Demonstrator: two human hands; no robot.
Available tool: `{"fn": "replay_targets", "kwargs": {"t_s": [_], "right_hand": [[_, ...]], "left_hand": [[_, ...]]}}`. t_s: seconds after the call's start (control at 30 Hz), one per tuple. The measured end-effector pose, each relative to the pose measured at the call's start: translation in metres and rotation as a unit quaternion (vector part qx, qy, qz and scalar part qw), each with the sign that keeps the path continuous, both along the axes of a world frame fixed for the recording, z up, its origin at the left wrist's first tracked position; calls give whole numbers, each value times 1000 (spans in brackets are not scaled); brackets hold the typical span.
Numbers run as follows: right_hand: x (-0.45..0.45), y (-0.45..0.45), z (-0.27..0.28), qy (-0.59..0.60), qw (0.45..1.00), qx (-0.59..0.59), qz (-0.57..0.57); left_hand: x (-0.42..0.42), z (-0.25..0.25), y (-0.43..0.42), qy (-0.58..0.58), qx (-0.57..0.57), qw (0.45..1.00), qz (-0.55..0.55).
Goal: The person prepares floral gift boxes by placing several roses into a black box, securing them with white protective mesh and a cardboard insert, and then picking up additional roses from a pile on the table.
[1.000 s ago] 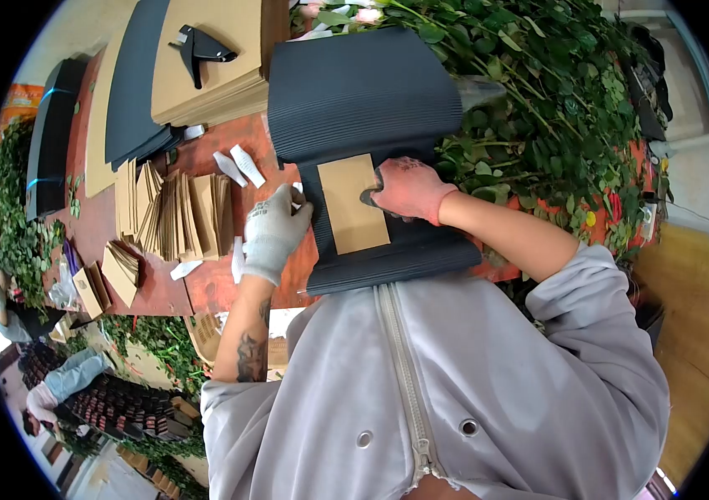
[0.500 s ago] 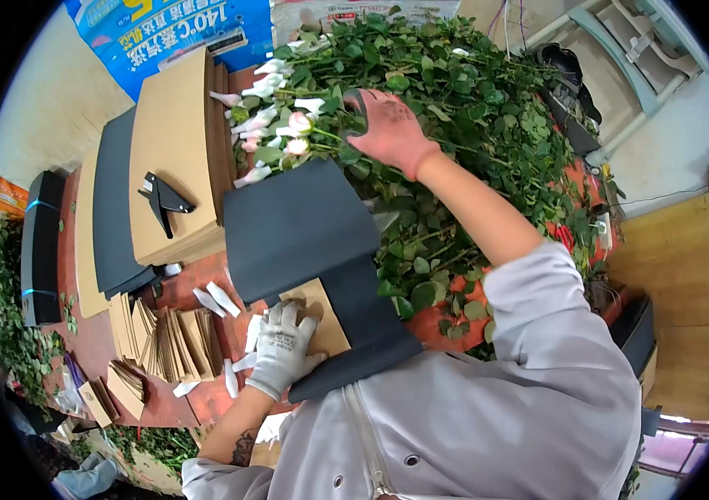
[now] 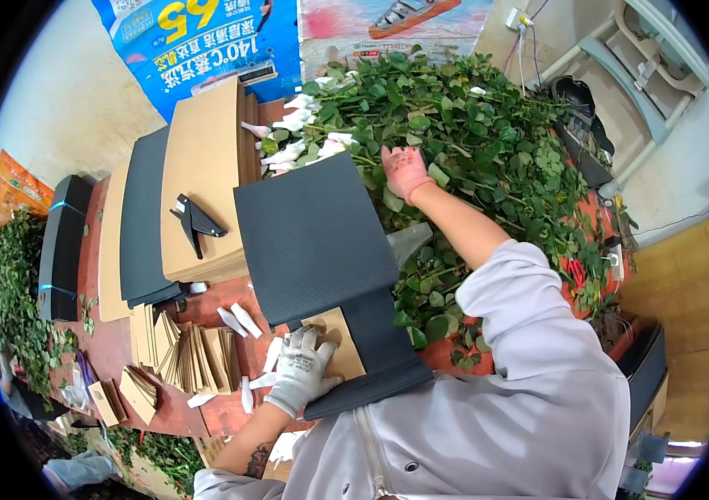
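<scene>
My left hand (image 3: 300, 372), in a grey-white glove, presses with fingers spread on a small brown card (image 3: 343, 348). That card lies on a black corrugated sheet (image 3: 375, 321), whose far panel (image 3: 313, 237) stands raised. My right hand (image 3: 406, 172), in a pink glove with dark fingertips, is curled at the near side of a heap of leafy rose stems (image 3: 463, 125). What its fingers hold, if anything, is hidden. White-wrapped rose heads (image 3: 294, 117) lie at the heap's left end, partly behind the raised panel.
Stacked brown boards (image 3: 204, 167) with a black stapler-like tool (image 3: 196, 225) on top stand left, beside black sheets (image 3: 142, 217). Folded brown cards (image 3: 196, 354) and white sleeves (image 3: 246, 319) lie nearer. A folding chair (image 3: 629, 92) stands at far right.
The black sheet's far panel has risen and now covers some roses seen before. My right hand's fingers have curled in. My left hand stays on the brown card. The view has shifted.
</scene>
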State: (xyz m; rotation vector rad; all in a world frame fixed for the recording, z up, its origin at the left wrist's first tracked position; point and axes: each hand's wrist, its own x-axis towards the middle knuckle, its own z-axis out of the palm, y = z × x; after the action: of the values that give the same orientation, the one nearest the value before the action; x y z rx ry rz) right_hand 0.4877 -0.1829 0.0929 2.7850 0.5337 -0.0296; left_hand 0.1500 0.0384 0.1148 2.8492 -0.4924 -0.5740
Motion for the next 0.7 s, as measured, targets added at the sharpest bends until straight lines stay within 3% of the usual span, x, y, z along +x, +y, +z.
{"fn": "replay_targets", "kwargs": {"t_s": [0.07, 0.1, 0.23, 0.3, 0.33, 0.37, 0.4, 0.43, 0.53, 0.6, 0.7], "right_hand": [[2, -11, 24, -15, 1000, 8, -7], [20, -29, 13, -49, 998, -44, 6], [10, -73, 117, -111, 981, 158, -24], [10, -110, 149, -188, 945, 267, -27], [-2, -125, 172, -250, 930, 270, -11], [-15, -143, 199, -219, 941, 243, -85], [-8, -173, 207, -278, 935, 194, -100], [-19, -196, 231, -273, 923, 246, -110], [-59, -248, 277, -437, 835, 333, -29], [-106, -244, 307, -406, 822, 399, 22], [-156, -209, 287, -355, 862, 343, 109]], "left_hand": [[-2, 0, 1, -16, -24, 1000, 2], [-3, 0, 1, -27, -47, 999, 1], [-3, 1, 2, -36, -21, 999, -18], [-4, 1, 2, -34, -1, 999, -18], [-5, 2, 3, -39, -15, 999, -16], [-5, -5, 5, -50, -32, 998, -19], [-3, 1, 2, -36, -24, 999, -10], [-3, 6, 0, -18, -15, 1000, -1], [-6, -2, 3, -43, -19, 999, -17], [-7, -10, 6, -59, -38, 997, -17], [-11, -31, 20, -108, -136, 984, -42]]}}
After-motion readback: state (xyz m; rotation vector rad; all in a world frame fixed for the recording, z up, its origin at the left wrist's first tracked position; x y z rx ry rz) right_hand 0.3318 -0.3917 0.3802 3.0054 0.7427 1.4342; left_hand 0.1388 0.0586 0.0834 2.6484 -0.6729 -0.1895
